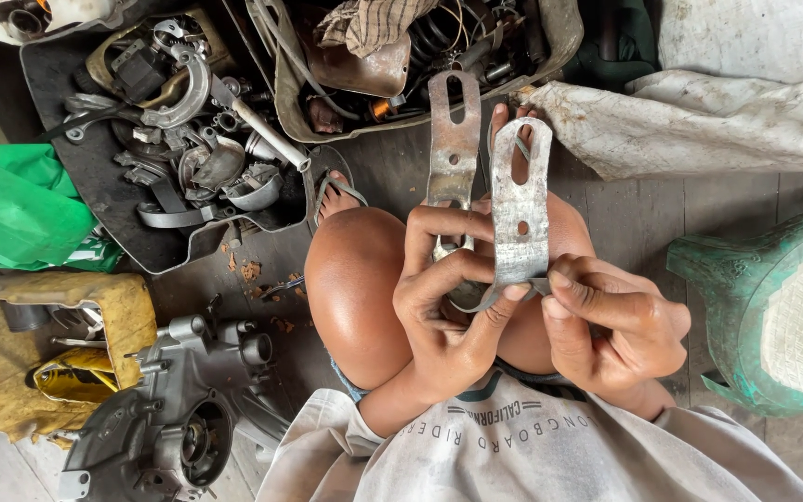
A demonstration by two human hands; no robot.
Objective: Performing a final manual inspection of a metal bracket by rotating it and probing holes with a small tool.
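Two slotted metal brackets stand upright above the knees: the left hand (443,307) grips the left bracket (453,139), fingers curled around it; the right hand (615,330) pinches the right bracket (520,209). One engine casing (174,409) lies on the floor.

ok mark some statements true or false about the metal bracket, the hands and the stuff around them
1. Both hands hold a U-shaped metal bracket with slotted arms. True.
2. The left hand is empty. False: its fingers wrap one bracket arm.
3. An engine casing lies on the floor. True.
4. The black tray holds fruit. False: it holds metal parts.
5. The green stool stands beside the right hand. True.
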